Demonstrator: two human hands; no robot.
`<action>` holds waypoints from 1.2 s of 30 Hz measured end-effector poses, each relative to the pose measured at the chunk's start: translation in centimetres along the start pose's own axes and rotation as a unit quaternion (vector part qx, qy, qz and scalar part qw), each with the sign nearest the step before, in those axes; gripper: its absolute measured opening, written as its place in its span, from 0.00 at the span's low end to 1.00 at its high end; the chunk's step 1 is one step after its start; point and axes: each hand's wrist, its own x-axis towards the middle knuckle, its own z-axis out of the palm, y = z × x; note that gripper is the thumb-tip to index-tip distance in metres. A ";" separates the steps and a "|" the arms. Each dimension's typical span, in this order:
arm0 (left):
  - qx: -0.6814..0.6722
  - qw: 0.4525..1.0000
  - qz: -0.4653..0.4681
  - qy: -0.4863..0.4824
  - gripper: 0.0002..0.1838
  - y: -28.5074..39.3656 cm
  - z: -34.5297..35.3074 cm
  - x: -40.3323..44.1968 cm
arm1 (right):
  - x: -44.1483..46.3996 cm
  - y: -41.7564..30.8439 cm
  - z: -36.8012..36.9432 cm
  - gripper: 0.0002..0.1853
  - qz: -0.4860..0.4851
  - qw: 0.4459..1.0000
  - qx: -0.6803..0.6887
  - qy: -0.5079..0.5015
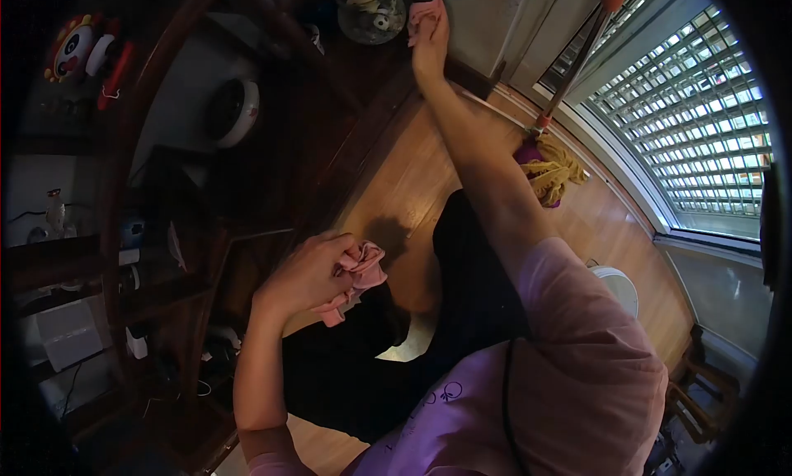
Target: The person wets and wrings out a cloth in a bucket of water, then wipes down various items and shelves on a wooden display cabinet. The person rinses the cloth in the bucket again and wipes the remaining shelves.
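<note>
My left hand (307,271) is closed around a crumpled pink cloth (365,268), with folds sticking out between and below the fingers. It is beside the dark wooden cabinet (342,158), above my bent leg. My right arm reaches far forward. At its end my right hand (430,47) grips another pink cloth (425,11), at the far end of the cabinet. Just left of that hand is a round glass bowl (372,14) with pale things inside, too dim to name.
A mop (551,169) with yellow strands leans by the barred window (689,105). On the wooden floor (652,348) stands a white round bucket-like container (616,288). Shelves at left hold a colourful lion-faced toy (76,49), a round white-rimmed object (239,111) and a white box (70,336).
</note>
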 end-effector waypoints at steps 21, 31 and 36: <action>-0.018 0.994 -0.108 -0.027 0.13 -0.5 1.0 -3.0 | -34.8 3.5 4.6 0.25 0.170 0.980 -0.094 0.036; -0.360 0.899 -0.018 0.251 0.25 -3.9 4.3 -19.5 | -22.0 -0.6 1.1 0.25 0.388 0.877 0.275 -0.067; -0.558 0.474 -0.178 0.657 0.19 2.9 12.4 -30.1 | -36.3 -10.3 9.6 0.31 0.298 0.949 -0.092 -0.054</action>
